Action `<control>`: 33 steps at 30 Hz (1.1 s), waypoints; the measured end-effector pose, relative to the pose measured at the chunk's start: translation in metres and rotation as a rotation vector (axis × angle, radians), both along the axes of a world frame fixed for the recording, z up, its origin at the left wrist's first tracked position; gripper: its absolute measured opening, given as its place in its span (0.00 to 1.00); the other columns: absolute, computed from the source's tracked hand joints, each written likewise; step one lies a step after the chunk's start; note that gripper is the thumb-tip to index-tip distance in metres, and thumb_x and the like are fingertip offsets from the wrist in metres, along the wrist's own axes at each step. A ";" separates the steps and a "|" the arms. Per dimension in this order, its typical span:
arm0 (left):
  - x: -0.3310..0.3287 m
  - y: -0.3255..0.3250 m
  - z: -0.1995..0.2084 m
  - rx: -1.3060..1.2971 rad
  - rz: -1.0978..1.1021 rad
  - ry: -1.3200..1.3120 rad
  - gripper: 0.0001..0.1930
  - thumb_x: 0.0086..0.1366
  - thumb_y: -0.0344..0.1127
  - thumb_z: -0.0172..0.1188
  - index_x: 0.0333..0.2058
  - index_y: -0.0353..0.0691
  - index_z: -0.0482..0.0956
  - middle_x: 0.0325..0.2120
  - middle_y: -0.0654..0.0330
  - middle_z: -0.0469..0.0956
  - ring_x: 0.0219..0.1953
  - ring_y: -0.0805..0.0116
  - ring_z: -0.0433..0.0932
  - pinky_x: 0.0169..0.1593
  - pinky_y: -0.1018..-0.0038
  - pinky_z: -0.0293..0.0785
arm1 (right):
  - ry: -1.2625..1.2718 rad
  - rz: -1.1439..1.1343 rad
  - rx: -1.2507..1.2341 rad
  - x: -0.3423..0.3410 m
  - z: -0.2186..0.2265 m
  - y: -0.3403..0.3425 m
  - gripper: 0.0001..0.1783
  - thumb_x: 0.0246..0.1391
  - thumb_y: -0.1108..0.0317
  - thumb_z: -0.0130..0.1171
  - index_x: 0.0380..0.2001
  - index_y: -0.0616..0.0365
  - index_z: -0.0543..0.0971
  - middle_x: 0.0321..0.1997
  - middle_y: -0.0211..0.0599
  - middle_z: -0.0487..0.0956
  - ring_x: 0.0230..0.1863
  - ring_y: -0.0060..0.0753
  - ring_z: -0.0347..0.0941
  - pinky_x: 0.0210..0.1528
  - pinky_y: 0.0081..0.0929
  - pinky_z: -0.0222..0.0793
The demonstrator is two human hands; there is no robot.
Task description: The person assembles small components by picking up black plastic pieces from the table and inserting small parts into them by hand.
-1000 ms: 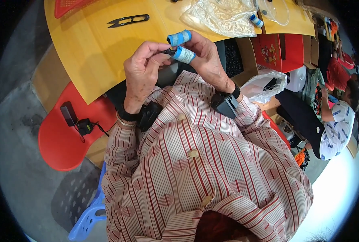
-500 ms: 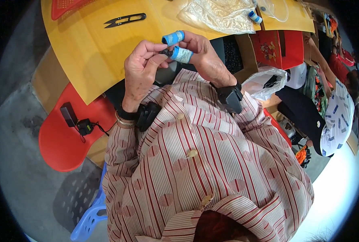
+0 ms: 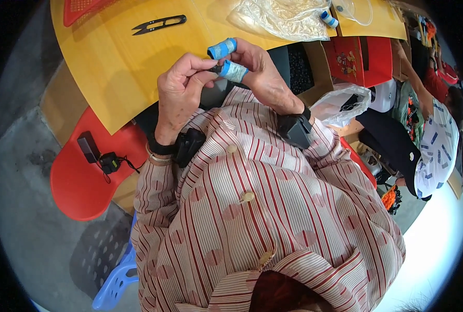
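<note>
Pinching a small dark piece [image 3: 217, 68] between thumb and forefinger, our left hand [image 3: 182, 87] holds it seemingly against the lower blue wrap [image 3: 234, 72] on our right hand [image 3: 269, 80], whose thumb and forefinger are spread; a slack pinch or the bulky wrap could let it drop past the yellow table's [image 3: 106, 73] edge, and farther off, careless reaching could meet the pointed snips [image 3: 149, 27]

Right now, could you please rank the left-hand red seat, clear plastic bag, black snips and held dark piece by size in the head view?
Largest: red seat
plastic bag
black snips
Smallest: dark piece, partly covered
</note>
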State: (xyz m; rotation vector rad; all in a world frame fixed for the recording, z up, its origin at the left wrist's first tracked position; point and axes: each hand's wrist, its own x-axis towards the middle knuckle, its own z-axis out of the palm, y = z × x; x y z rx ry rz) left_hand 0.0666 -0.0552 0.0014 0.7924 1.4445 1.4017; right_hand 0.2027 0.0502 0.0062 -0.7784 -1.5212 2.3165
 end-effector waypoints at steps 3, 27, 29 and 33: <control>-0.004 -0.002 0.003 0.017 -0.057 0.044 0.07 0.58 0.18 0.51 0.35 0.31 0.74 0.28 0.60 0.78 0.26 0.78 0.74 0.32 0.84 0.71 | 0.040 0.062 -0.091 0.000 0.002 0.000 0.13 0.54 0.72 0.54 0.44 0.60 0.71 0.39 0.30 0.75 0.42 0.21 0.72 0.47 0.22 0.69; -0.004 -0.011 0.024 0.122 -0.024 0.155 0.05 0.58 0.19 0.55 0.34 0.30 0.73 0.28 0.57 0.79 0.31 0.76 0.78 0.35 0.82 0.74 | 0.100 -0.120 0.341 0.005 0.016 -0.013 0.16 0.51 0.75 0.58 0.44 0.60 0.71 0.33 0.27 0.74 0.35 0.17 0.71 0.42 0.17 0.69; -0.004 -0.011 0.024 0.153 -0.016 0.154 0.05 0.57 0.18 0.55 0.33 0.30 0.73 0.29 0.56 0.79 0.31 0.75 0.78 0.36 0.82 0.74 | 0.124 -0.124 0.375 0.003 0.017 -0.014 0.16 0.51 0.74 0.58 0.44 0.60 0.71 0.32 0.28 0.75 0.34 0.18 0.71 0.41 0.17 0.69; -0.004 -0.011 0.021 0.246 0.011 0.134 0.05 0.57 0.18 0.56 0.33 0.30 0.72 0.30 0.55 0.79 0.32 0.73 0.79 0.37 0.81 0.75 | 0.139 -0.112 0.564 0.004 0.025 -0.011 0.14 0.52 0.75 0.56 0.43 0.61 0.72 0.31 0.31 0.75 0.33 0.20 0.73 0.41 0.19 0.71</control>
